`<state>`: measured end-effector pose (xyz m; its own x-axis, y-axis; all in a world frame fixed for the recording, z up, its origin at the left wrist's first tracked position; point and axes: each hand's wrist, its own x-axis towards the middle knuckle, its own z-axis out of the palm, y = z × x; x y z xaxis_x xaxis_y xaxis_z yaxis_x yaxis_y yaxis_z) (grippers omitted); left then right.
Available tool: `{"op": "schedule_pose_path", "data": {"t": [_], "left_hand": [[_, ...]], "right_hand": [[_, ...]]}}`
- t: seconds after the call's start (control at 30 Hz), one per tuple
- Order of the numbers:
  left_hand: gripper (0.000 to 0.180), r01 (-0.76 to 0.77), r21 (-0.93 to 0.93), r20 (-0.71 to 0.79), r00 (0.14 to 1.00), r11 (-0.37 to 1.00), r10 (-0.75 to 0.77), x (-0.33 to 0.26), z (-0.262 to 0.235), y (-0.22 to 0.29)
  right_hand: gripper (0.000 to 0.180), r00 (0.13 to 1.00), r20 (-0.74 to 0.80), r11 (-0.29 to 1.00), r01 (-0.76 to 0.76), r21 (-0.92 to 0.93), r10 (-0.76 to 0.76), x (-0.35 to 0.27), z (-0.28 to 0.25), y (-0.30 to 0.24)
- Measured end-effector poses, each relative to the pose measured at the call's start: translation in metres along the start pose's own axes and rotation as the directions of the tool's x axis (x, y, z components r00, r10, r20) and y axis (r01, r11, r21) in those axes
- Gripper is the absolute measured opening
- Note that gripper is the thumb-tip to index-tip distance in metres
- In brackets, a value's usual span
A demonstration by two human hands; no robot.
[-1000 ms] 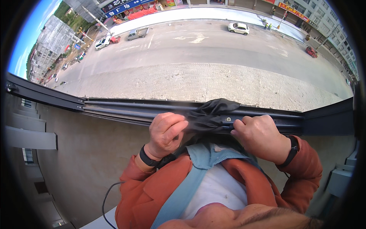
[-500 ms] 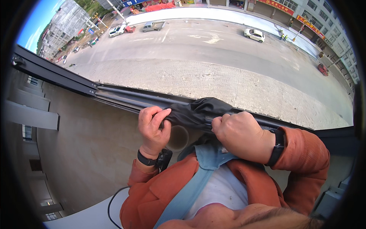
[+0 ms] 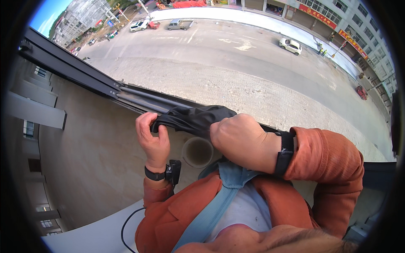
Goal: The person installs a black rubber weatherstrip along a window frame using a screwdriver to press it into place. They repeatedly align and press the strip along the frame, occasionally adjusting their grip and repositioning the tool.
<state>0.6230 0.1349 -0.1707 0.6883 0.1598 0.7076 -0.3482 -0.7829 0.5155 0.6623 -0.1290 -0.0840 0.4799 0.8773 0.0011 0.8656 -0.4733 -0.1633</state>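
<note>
A crumpled black cloth (image 3: 192, 118) stretches between my two hands, over the dark metal window frame track (image 3: 145, 100). My left hand (image 3: 152, 141) pinches the cloth's left end between thumb and fingers. At the cloth's right end my right hand (image 3: 242, 139) is closed in a fist around it, its back turned up; the fingertips are hidden. Both wrists wear black straps, and a small black device (image 3: 173, 170) sits on the left one. The cloth covers part of the track's rails.
Below the cloth, on the inner side, stands a round bucket (image 3: 197, 152) on the bare floor (image 3: 97, 160). Beyond the frame lies a street far below, with a white car (image 3: 290, 46) and a grey pickup (image 3: 180, 24). A black cable (image 3: 123, 227) loops by my left side.
Both hands have shifted left along the frame with the cloth, which now looks more drawn out. More of the bucket shows. The whole view has turned slightly.
</note>
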Motion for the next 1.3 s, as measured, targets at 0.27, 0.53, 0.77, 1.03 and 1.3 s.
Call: {"op": "schedule_pose_path", "data": {"t": [0.27,0.53,0.77,1.03,1.3], "left_hand": [[0.033,-0.067,0.184,-0.075,0.994,0.981,0.082,0.016,-0.031,-0.056],[0.029,-0.027,0.366,-0.144,0.986,0.93,0.085,0.044,-0.051,-0.119],[0.02,0.061,0.283,-0.067,0.997,0.957,-0.044,0.065,-0.056,-0.16],[0.009,0.073,0.264,0.008,0.997,0.962,-0.078,0.082,-0.057,-0.159],[0.013,0.159,0.285,-0.043,0.987,0.945,-0.153,0.076,-0.05,-0.158]], "right_hand": [[0.009,0.999,0.028,0.999,0.042,0.003,-0.042,0.069,0.002,-0.006],[0.011,0.995,0.029,0.993,0.101,-0.062,-0.099,0.148,0.01,-0.015],[0.012,0.99,0.004,0.986,0.143,-0.087,-0.143,0.206,0.016,-0.021],[0.013,0.991,-0.022,0.991,0.13,-0.024,-0.131,0.234,0.02,-0.023],[0.015,0.991,-0.008,0.989,0.132,-0.069,-0.133,0.203,-0.035,0.003]]}}
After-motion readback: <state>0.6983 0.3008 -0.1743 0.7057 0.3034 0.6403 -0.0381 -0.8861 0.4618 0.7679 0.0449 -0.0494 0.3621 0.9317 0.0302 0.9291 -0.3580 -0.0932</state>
